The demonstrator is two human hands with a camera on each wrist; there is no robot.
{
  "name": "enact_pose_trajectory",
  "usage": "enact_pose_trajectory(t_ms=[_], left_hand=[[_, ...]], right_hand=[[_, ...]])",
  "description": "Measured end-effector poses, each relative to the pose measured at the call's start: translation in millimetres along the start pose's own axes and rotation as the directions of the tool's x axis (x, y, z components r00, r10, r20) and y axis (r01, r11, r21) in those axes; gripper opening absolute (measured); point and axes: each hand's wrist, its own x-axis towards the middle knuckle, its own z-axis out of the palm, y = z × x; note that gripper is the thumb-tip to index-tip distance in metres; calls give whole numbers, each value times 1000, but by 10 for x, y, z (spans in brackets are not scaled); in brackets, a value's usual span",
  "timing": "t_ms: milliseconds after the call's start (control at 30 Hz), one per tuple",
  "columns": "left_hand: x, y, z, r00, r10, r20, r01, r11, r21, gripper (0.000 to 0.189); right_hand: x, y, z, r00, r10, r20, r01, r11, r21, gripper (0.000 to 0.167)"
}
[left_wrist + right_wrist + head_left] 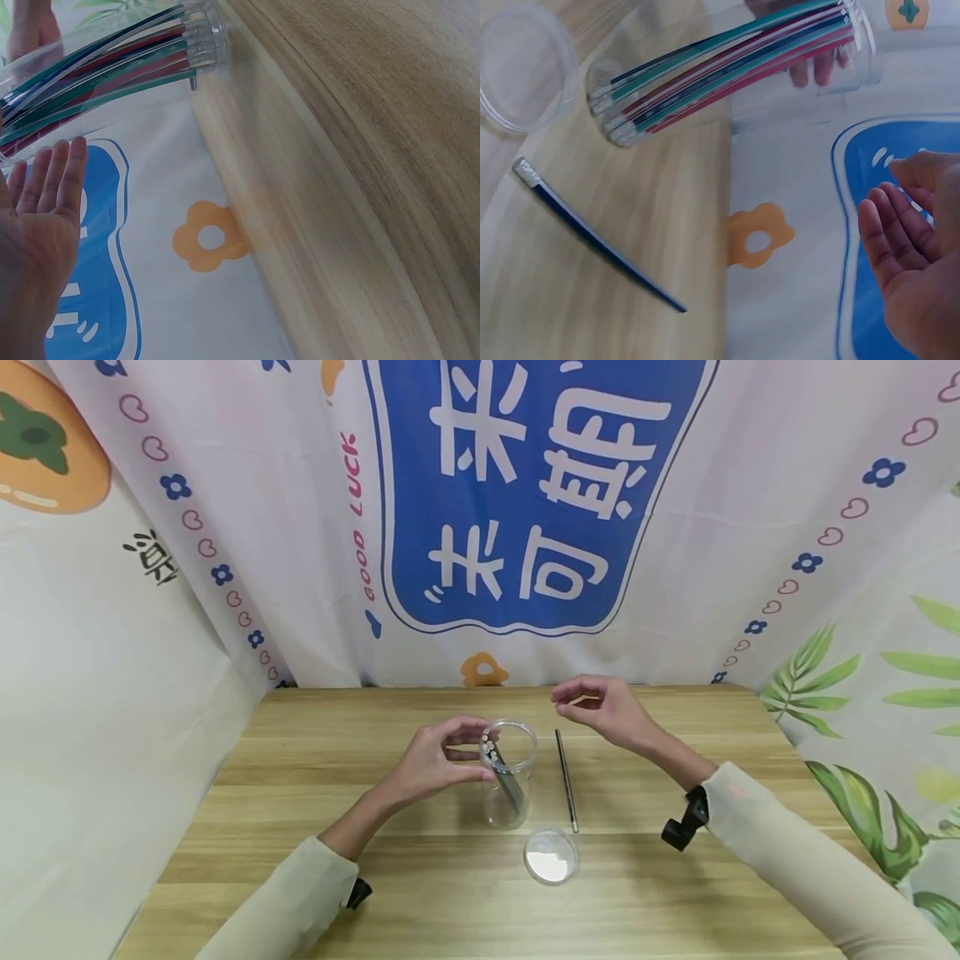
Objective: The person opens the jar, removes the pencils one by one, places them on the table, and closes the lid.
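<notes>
Clear plastic: I watch the left hand (435, 762), fingers grasping a jar (519, 770) of pencils (507, 783); the right hand (609, 708), fingers bent, empty, hovers near a lone pencil (567, 781).

Printed cloths surround a wood-grain table (270, 777).
On the back cloth (315, 643), a large blue panel (408, 468) bears white Chinese characters, with a thin blue line tracing its border; reddish-pink lettering, "GOOD LUCK" (352, 485), climbs beside its left edge, and an orange flower (471, 672) sits below, just above the table's far edge. Strings of pink hearts and blue flowers run down at left (222, 574) and right (807, 563). The left cloth (97, 693) shows an orange fruit (84, 452) with a green leafy top, dark character (157, 560) lower down; green leaves (900, 835) cover the right cloth.
</notes>
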Motion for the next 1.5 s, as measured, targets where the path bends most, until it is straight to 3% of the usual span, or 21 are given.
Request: enact_pose_trajectory(t_ms=[200, 467, 567, 800, 1000, 1267, 1500], left_hand=[[-1, 9, -7, 1000, 3, -2, -3, 1000, -4, 61], [1, -7, -2, 1000, 2, 4, -2, 1000, -17, 61], [2, -5, -2, 1000, 3, 3, -3, 1000, -18, 61], [9, -19, -7, 1000, 5, 2, -5, 1000, -10, 61], [9, -13, -7, 1000, 12, 5, -12, 1000, -7, 61], [18, 0, 0, 1000, 7, -10, -7, 1000, 0, 63], [17, -14, -6, 1000, -17, -6, 17, 1000, 15, 64]], right_hand=[[-20, -187, 19, 990, -128, 53, 130, 991, -36, 21], [-25, -459, 72, 947, -292, 138, 308, 944, -119, 21], [-14, -538, 96, 926, -342, 162, 363, 923, -128, 20], [38, -640, 177, 856, -445, 263, 493, 856, -155, 19], [81, -685, 247, 825, -460, 329, 534, 825, -186, 18], [172, -721, 336, 792, -445, 418, 549, 819, -168, 18], [215, -746, 408, 782, -406, 473, 539, 822, -185, 14]])
